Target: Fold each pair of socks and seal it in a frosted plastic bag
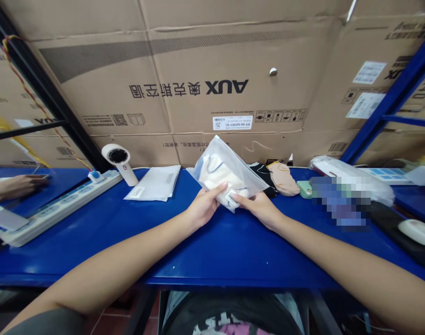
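Observation:
A frosted plastic bag [226,168] with folded cream cloth inside is held up above the blue table. My left hand [205,204] grips its lower left edge, thumb on top. My right hand [263,208] pinches the lower right side near a small barcode label [231,197]. The fingers beneath the bag are hidden. Behind the bag, partly covered by it, lie black folded fabric [263,174] and beige folded fabric [283,178]. To the left is a small stack of flat frosted bags [154,182].
A white handheld fan [119,160] stands near a long power strip [64,204] on the blue table [212,253]. Another person's hand [18,187] is at far left. A mouse [418,231] and plastic-wrapped item [352,174] lie right. Cardboard [198,56] walls the back.

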### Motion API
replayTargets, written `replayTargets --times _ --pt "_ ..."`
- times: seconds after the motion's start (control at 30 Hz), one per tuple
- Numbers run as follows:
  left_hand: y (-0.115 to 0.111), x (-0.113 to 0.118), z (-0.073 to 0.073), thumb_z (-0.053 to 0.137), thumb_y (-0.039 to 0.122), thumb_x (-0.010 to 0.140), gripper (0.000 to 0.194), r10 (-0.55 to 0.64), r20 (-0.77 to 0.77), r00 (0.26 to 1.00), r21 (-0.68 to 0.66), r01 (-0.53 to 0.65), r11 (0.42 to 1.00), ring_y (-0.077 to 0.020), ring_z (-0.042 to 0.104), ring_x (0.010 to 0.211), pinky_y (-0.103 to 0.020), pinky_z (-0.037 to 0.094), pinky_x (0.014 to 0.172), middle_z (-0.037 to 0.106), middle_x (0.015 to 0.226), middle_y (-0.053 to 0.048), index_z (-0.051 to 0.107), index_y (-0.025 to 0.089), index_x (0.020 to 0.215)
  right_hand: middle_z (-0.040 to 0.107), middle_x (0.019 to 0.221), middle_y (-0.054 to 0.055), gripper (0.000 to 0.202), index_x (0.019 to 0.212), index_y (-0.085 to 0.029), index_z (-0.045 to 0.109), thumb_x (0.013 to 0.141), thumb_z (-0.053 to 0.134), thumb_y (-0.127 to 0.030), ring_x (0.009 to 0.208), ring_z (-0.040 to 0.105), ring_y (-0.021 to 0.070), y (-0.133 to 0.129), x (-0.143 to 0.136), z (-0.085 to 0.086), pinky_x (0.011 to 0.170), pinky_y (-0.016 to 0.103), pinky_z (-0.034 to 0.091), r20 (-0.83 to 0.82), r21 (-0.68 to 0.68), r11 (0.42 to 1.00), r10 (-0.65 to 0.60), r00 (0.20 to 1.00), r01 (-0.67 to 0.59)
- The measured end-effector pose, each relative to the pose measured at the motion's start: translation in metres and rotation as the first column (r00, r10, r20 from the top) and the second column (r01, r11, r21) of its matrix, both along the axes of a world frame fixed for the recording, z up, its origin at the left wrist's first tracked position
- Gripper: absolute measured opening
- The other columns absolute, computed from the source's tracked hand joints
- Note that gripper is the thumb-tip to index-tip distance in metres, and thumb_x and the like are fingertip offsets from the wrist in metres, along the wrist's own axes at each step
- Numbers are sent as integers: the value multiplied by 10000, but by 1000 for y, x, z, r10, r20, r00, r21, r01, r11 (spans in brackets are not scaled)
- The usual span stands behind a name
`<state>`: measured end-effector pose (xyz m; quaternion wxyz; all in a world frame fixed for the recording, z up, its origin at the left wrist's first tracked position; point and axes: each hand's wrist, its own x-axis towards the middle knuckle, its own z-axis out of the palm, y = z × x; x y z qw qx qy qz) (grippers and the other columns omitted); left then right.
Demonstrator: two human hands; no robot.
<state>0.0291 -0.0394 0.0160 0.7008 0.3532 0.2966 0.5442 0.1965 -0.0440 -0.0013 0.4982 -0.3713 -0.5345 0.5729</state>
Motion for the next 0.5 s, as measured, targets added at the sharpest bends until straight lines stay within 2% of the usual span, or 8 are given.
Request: replayTargets --times 0.1,0.27,0.37,0.5 --pt "-2 2 -1 811 207 756 434 32 -21 999 14 -32 999 -265 699 1063 -372 552 984 738 1137 -117 688 135 1166 676 1283 60 534 1209 -248 666 717 816 -395 1183 630 277 1 3 1 965 441 553 51 57 998 6 999 -9" --pt "-3 3 1 813 230 750 452 19 -31 999 23 -18 1000 -272 703 1044 -383 557 969 743 1122 -117 683 140 1173 669 1297 39 457 1163 -252 690 738 799 -378 1245 589 256 -3 3 6 1105 433 435 89 203 979 3 996 -21" --pt "0 -2 7 809 203 736 483 8 -38 999 49 -6 999 -265 710 1018 -366 570 932 742 1127 -106 665 151 1194 670 1294 45 444 1139 -245 696 726 805 -366 1229 599 265 -8 1 9 1077 422 456 79 213 977 -21 997 4" --pt "14 -21 17 706 219 778 332 52 54 997 7 -53 999 -214 723 890 -286 593 754 760 1021 -64 680 155 1103 738 1140 80 407 1044 -184 716 694 798 -377 1094 665 305 -5 7 12 962 433 520 59 150 985 -96 994 86"
